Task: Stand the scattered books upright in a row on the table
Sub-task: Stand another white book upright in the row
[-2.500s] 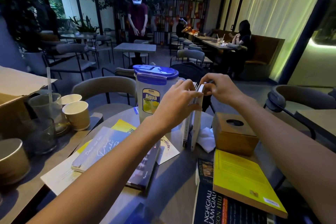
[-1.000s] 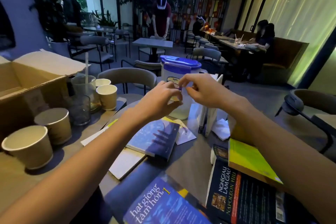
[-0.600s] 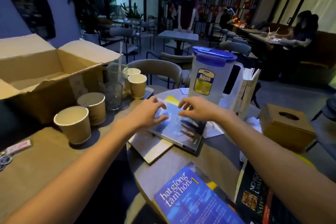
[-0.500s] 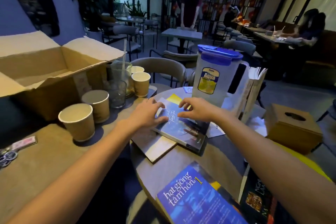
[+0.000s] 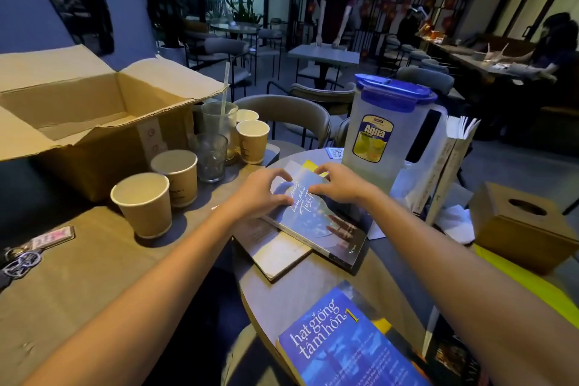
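Both hands settle on a flat blue book [image 5: 316, 219] at a round cafe table [image 5: 313, 294], ready to raise it into the row.

The standing books [image 5: 445, 166] lean just right of your right hand, against the Aqua pitcher [image 5: 385, 135]; tip this one up by its far edge and walk it over there, spine kept square, so the leaning pair is not knocked flat. It lies under your palms, atop a thin board [image 5: 275, 255]. Your left hand [image 5: 261, 194] rests half-open, fingers spread on the near-left corner; your right hand [image 5: 340, 185] curls loosely over the far edge, thumb on the cover. Neither yet grips. Another blue book [image 5: 344, 345] lies flat near your wrists.
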The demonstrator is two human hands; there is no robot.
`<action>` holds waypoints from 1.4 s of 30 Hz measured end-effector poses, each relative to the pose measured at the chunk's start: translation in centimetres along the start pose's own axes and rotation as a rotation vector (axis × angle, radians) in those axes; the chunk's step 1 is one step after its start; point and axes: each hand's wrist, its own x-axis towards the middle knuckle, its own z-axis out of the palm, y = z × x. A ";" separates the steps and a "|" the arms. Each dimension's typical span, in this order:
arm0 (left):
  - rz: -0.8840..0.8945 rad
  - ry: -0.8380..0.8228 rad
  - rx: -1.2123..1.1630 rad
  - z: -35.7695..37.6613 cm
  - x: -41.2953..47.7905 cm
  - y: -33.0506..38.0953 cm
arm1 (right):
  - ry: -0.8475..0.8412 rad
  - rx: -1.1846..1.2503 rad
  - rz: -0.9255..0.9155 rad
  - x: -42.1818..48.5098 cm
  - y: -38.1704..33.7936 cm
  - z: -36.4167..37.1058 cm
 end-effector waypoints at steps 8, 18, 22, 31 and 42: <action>-0.070 0.219 -0.262 -0.3 0.0 0.1 | 0.070 0.210 -0.031 -1.8 0.3 -3.3; 0.160 0.218 -0.549 -2.0 0.2 5.8 | 0.188 0.419 -0.044 -4.7 1.6 -7.1; 0.364 0.251 -0.391 -2.2 -0.2 8.7 | 0.306 0.212 -0.285 -5.8 1.0 -10.2; 0.577 0.157 -0.295 -2.0 -3.0 11.4 | 0.133 -0.304 -0.366 -9.6 0.4 -14.6; 0.853 0.287 -0.198 -1.8 -1.5 17.7 | 0.280 -0.270 -0.376 -14.7 4.0 -18.5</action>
